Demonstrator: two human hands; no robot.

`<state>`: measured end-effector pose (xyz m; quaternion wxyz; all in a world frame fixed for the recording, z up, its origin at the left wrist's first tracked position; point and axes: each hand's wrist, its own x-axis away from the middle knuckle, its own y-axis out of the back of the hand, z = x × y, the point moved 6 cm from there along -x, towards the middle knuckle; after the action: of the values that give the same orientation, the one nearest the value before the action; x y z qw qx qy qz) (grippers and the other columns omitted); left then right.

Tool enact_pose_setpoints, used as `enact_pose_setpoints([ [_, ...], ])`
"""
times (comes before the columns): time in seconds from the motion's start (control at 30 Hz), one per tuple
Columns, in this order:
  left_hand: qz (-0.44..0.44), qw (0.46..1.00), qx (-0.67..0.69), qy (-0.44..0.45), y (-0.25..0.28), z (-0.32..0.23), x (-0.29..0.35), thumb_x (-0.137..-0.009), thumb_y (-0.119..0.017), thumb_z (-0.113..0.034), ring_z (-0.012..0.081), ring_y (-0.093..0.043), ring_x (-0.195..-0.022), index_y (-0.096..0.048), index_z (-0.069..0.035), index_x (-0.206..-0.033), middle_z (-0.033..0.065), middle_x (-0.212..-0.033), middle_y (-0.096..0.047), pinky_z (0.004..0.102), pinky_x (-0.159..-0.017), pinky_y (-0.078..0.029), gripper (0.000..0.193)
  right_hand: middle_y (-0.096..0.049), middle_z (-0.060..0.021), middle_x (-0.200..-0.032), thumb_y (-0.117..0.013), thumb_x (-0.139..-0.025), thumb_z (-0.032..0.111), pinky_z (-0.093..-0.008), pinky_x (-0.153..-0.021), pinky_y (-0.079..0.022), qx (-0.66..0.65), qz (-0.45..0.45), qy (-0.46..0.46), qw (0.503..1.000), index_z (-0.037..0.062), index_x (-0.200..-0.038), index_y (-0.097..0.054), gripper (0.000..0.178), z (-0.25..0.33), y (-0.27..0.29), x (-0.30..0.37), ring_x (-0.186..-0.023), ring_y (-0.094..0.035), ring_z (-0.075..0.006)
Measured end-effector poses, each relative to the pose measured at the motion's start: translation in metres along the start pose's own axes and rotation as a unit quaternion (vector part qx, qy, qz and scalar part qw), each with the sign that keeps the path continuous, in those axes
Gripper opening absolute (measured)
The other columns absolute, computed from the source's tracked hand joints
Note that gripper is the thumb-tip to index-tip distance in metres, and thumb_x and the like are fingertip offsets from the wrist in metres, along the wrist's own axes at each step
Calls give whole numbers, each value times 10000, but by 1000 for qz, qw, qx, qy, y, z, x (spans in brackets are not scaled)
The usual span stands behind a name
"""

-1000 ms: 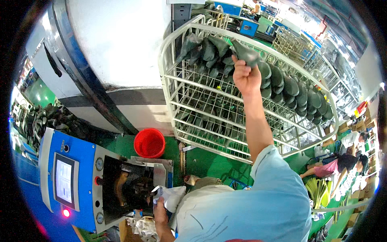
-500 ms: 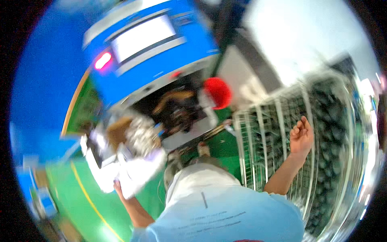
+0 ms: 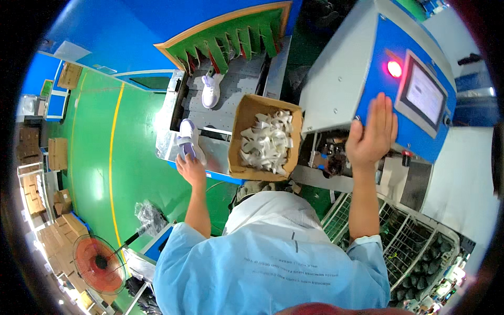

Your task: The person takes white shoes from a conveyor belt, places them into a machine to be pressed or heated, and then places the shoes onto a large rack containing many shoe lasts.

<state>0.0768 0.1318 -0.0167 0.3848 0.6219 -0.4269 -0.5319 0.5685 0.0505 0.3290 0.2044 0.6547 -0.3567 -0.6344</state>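
At the end of a conveyor, a white and lavender sneaker rests on the metal edge. My left hand has its fingers closed at the heel end of this sneaker. A second sneaker of the same colours lies farther in on the dark conveyor belt, near a fringe of hanging green strips. My right hand is raised in front of the blue machine panel, fingers stretched out and holding nothing. Whether it touches the panel I cannot tell.
Between my arms stands a cardboard box of white curved pieces. A lit screen and a glowing red light are on the panel. At lower right is a wire cart with dark pieces. A standing fan is at lower left.
My view has turned left, bringing the conveyor forward and the blue machine to the right. My right hand has gone from over the wire cart to the panel. The earlier frame is blurred.
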Motion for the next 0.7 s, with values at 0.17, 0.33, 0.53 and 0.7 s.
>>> enact_pose_setpoints([
  [0.17, 124, 951, 271, -83, -36, -97, -118, -819, -756, -137, 420, -530, -1246, -504, -21, -1394, 221, -1345, -567, 464, -1073, -423, 638, -689, -200, -1269, -320, -1065, 285, -474, -1088, -400, 54, -136, -35, 989, 6, -1234, -659, 471, 2, -17, 10, -1237, -620, -380],
  [0.33, 175, 927, 309, 121, -185, -84, -255, -643, -934, -295, 439, -468, -1357, -394, 134, -1416, 328, -1413, -508, 440, -1118, -394, 1036, -621, -269, -1329, -257, -1085, 347, -522, -1074, -405, 72, -104, -1, 992, -20, -1295, -578, 531, 3, -25, 15, -1234, -598, -440],
  [0.53, 200, 919, 275, 200, -200, -146, -286, -659, -888, -257, 374, -681, -1080, -566, -68, -1389, 198, -1187, -707, 440, -941, -519, 820, -611, -253, -1317, -267, -1096, 323, -538, -1027, -457, 99, -97, 14, 990, -25, -1365, -538, 517, 7, -24, 17, -1203, -601, -439],
  [0.7, 300, 766, 540, 180, -90, -172, -239, -760, -815, -140, 206, -696, -964, -532, 14, -1415, 141, -1103, -727, 325, -854, -534, 730, -613, -224, -1374, -358, -1065, 303, -528, -1103, -376, 15, -53, -54, 997, -21, -1330, -567, 468, 7, -11, 9, -1294, -550, -427],
])
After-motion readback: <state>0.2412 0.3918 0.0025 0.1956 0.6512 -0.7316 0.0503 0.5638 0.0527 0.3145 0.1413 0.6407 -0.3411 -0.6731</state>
